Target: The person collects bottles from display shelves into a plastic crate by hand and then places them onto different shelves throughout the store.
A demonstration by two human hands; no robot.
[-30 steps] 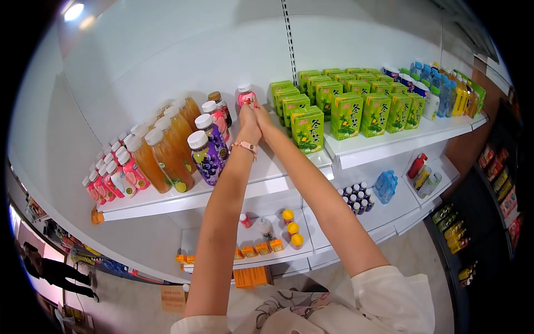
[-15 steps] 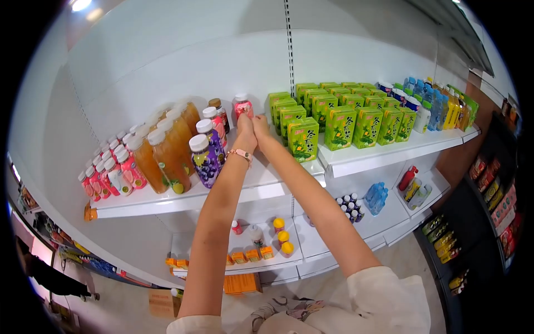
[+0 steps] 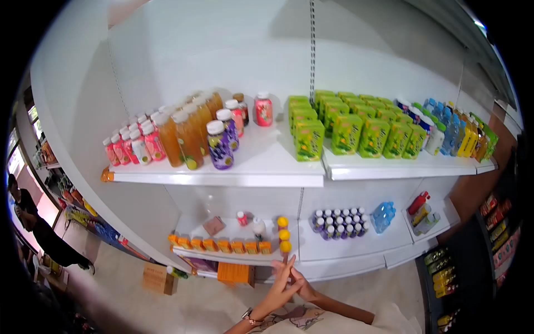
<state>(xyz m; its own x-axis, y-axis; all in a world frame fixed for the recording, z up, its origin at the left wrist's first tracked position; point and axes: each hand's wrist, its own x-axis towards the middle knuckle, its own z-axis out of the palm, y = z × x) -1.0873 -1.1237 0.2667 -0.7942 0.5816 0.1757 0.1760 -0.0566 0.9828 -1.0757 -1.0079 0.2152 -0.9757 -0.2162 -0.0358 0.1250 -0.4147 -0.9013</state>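
My left hand (image 3: 280,288), with a bracelet on its wrist, is low in front of the lower shelf. Its fingers are stretched and cross those of my right hand (image 3: 303,287), which are also apart. No object shows in either hand. Just beyond the fingertips stands a row of yellow-capped bottles (image 3: 285,235). On the upper shelf a pink bottle with a white cap (image 3: 263,111) stands upright by itself. To its left are purple grape-print bottles (image 3: 221,151) and tall amber drink bottles (image 3: 189,142). Green drink cartons (image 3: 309,142) stand to its right.
Small orange cartons (image 3: 222,246) line the lower shelf (image 3: 328,255), with a pack of dark white-capped bottles (image 3: 340,224) and blue bottles (image 3: 383,217) farther right. A cardboard box (image 3: 158,278) sits on the floor. Another person (image 3: 41,228) stands at the far left.
Both hands have left the pink bottle on the upper shelf and come down close to my body. The view has shifted, showing more of the lower shelf.
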